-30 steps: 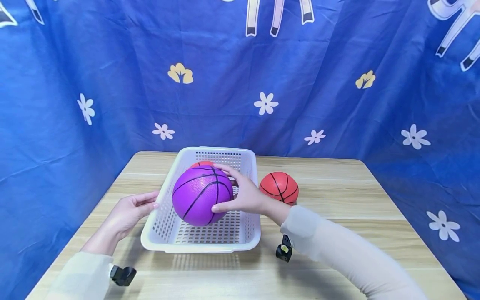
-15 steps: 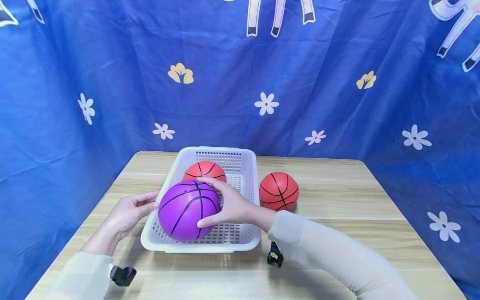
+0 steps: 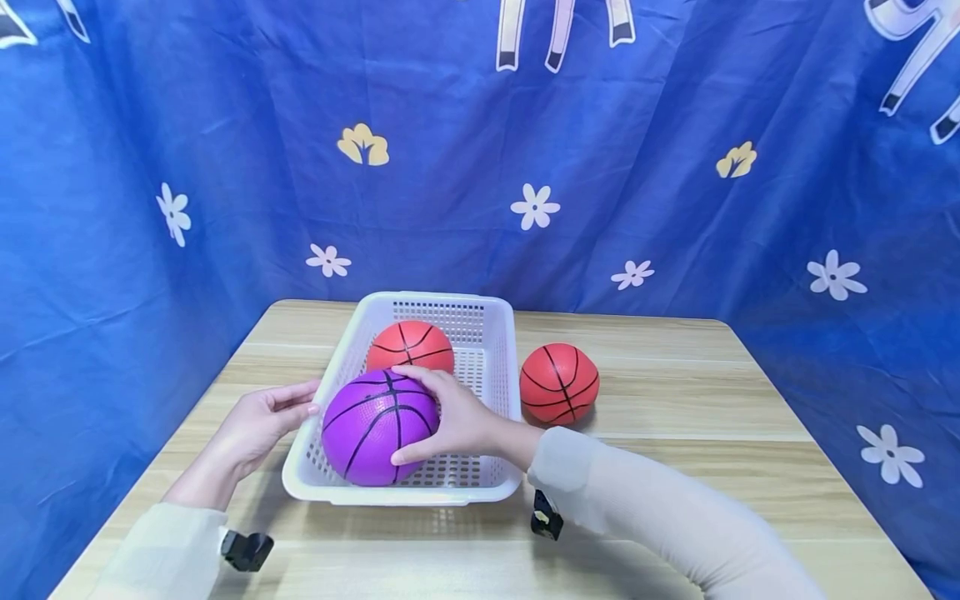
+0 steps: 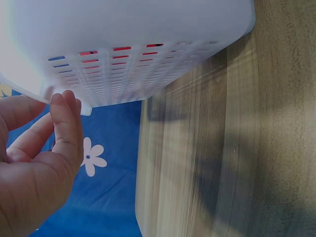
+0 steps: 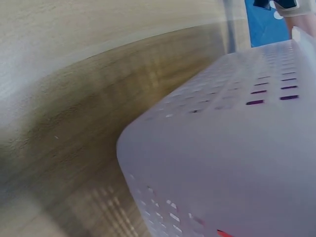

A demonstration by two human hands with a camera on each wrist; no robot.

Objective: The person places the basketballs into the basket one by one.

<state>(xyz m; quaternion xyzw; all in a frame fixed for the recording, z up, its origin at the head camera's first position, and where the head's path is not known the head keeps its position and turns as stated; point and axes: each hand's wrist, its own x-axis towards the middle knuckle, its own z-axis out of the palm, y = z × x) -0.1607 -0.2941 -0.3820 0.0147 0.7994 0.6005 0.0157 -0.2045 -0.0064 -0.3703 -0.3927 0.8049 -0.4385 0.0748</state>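
Observation:
A purple toy basketball [image 3: 356,437] sits low in the near left part of a white plastic basket [image 3: 397,497]. My right hand [image 3: 465,421] grips that ball from its right side, thumb on the front and fingers over the top. At the basket's left rim, my left hand [image 3: 251,429] pinches the edge between thumb and fingers; the left wrist view shows its fingertips [image 4: 66,106] at the rim. Behind the purple ball, inside the basket, lies a red basketball [image 3: 410,342], its lower part hidden. The right hand is out of sight in the right wrist view, behind the basket wall [image 5: 207,148].
A second red basketball [image 3: 559,383] rests on the wooden table [image 3: 675,392], just right of the basket. Blue patterned cloth [image 3: 450,167] hangs behind the table and along its sides. A dark wrist camera [image 3: 246,552] sits at the left cuff.
My right hand has moved the purple basketball down and towards the near left of the basket, uncovering more of the red ball behind. The left hand has stayed at the rim.

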